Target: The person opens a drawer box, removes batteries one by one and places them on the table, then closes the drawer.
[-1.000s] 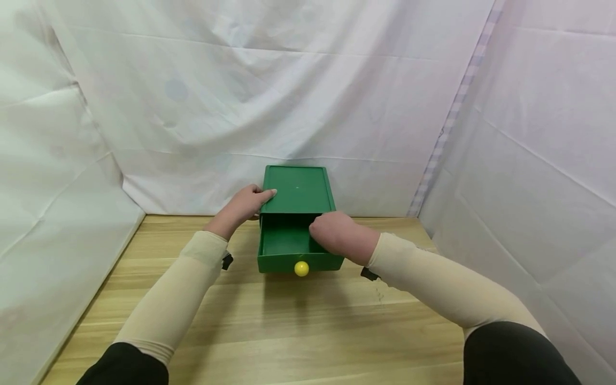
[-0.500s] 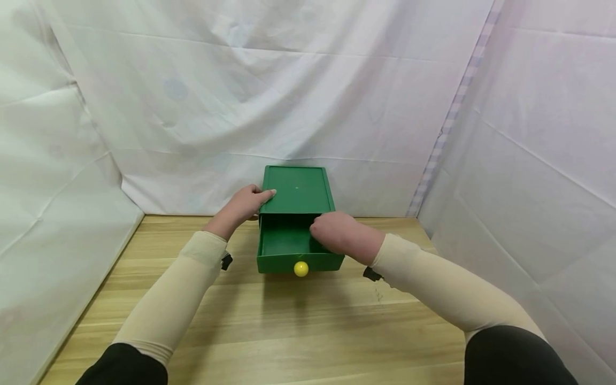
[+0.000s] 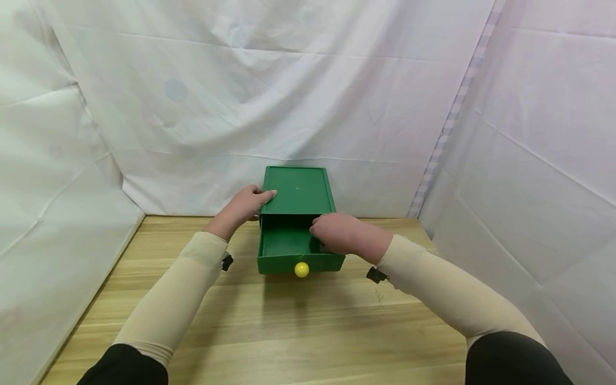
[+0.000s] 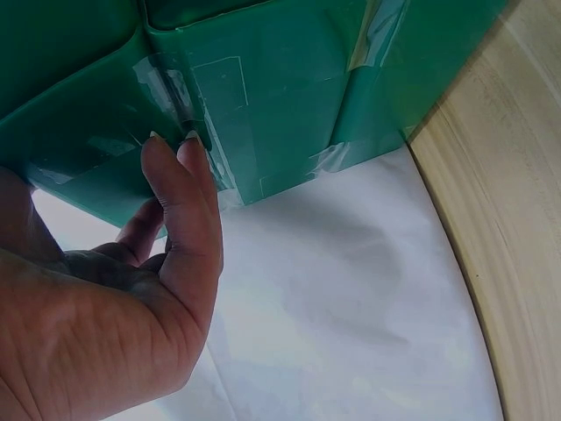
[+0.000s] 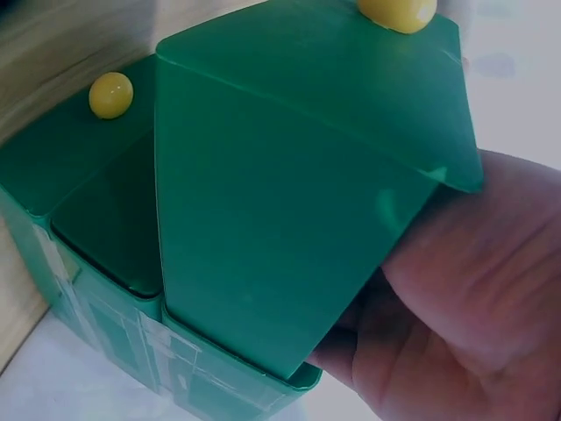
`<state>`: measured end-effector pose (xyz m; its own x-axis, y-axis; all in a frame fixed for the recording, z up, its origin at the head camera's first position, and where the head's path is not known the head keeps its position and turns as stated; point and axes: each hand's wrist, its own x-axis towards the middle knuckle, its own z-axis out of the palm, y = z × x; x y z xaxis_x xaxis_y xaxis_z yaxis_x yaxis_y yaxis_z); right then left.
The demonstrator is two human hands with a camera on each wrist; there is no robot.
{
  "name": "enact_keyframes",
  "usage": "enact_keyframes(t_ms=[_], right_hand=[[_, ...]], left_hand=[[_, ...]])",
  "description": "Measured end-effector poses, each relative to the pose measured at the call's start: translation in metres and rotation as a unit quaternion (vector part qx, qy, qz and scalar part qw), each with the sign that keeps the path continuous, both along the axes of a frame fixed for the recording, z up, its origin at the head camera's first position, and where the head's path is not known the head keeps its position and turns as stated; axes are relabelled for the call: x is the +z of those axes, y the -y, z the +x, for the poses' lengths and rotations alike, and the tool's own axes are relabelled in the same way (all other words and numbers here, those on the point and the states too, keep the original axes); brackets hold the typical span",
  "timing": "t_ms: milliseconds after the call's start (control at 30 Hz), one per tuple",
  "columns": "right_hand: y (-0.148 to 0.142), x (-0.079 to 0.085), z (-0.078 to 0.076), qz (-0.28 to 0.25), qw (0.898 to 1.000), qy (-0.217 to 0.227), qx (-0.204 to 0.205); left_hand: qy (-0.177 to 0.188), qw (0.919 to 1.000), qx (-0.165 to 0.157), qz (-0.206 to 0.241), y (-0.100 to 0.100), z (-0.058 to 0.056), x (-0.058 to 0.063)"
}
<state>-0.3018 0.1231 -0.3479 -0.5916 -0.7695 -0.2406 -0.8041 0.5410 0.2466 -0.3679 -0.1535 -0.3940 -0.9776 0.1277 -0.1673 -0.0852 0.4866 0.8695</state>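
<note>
Wood table (image 3: 308, 342) had wrinkly white sheets (image 3: 298, 101) on three sides, checked strip (image 3: 458, 107) down one corner, plus faded blotches (image 3: 176, 90), maybe printed dots.

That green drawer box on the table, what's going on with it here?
A person's left hand grips the green drawer box at its left side, thumb on top. The right hand reaches into the top drawer, which stands pulled out with its yellow knob toward the person. Most of that hand's fingers are hidden, so I can't tell whether they hold anything.
</note>
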Motion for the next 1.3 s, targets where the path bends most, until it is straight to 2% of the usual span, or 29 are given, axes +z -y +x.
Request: enact_keyframes(t_ms=[400, 700, 1100, 1300], right_hand=[[-0.008, 0.003, -0.003, -0.067, 0.997, 0.044, 0.004], [-0.017, 0.008, -0.004, -0.15, 0.986, 0.068, 0.024], [-0.028, 0.013, -0.007, -0.214, 0.974, 0.077, 0.019], [-0.032, 0.016, -0.009, -0.234, 0.968, 0.089, -0.002]], left_hand=[[0.0, 1.0, 0.0, 0.002, 0.0, 0.0, 0.0], [-0.002, 1.0, 0.0, -0.003, 0.0, 0.0, -0.001], [-0.002, 1.0, -0.001, 0.001, 0.001, 0.0, -0.001], [-0.004, 1.0, -0.001, -0.001, 0.001, 0.0, -0.001]])
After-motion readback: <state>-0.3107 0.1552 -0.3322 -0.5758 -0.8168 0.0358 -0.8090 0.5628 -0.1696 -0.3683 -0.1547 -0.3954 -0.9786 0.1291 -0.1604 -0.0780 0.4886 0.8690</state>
